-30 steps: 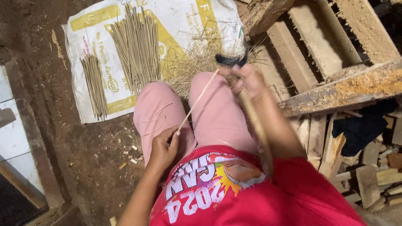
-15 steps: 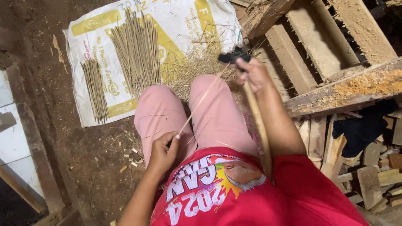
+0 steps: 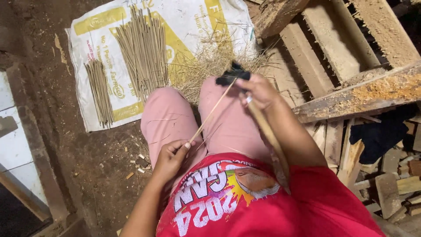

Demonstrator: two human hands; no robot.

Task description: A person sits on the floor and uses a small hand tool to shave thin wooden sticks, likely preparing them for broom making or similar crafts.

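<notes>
Currently the left hand (image 3: 169, 159) is closed in a pinch on the near end of a thin pale bamboo sliver (image 3: 212, 113), thumb and fingers pressed together, resting against the left thigh of the pink trousers (image 3: 169, 118). That sliver runs diagonally up and away across the lap to the right hand (image 3: 258, 92). This hand is curled shut around a long brown wooden handle (image 3: 269, 138) that slants back toward the red printed shirt (image 3: 245, 206); a dark blade-like head (image 3: 233, 75) shows at the fingertips, touching the far end of the sliver. Beyond the knees, a white and yellow woven sack (image 3: 193, 17) lies flat on the dirt floor (image 3: 87, 166), carrying two bundles of trimmed sticks (image 3: 142, 52) and a heap of dry straw-coloured shavings (image 3: 210, 61). Rough wooden planks (image 3: 359, 94) stand to the right
</notes>
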